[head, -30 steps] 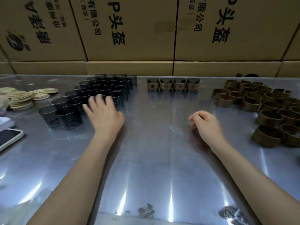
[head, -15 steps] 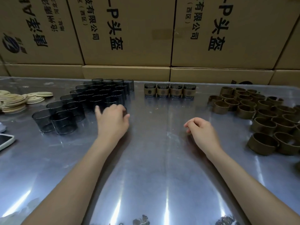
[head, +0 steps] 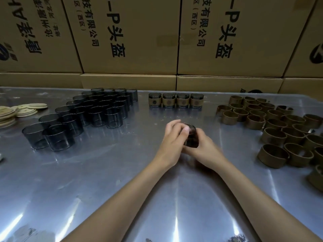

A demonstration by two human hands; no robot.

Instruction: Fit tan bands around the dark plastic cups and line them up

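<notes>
A dark plastic cup [head: 191, 134] is held between both hands above the middle of the steel table [head: 104, 172]. My left hand [head: 172, 138] grips it from the left, thumb across its side. My right hand [head: 205, 151] wraps it from below and the right. The cup's lower part looks brownish; I cannot tell whether a band is on it. Bare dark cups [head: 97, 110] cluster at the back left. A row of several banded cups [head: 175, 100] stands at the back centre. Loose tan bands [head: 279, 131] lie in a heap on the right.
Flat pale wooden discs [head: 12, 112] are stacked at the far left edge. Large cardboard boxes [head: 131, 41] form a wall along the back of the table. Bare metal stretches in front of my forearms.
My left hand took a cup from the near edge of the cluster and carried it right to the centre. My right hand moved in and closed around it too.
</notes>
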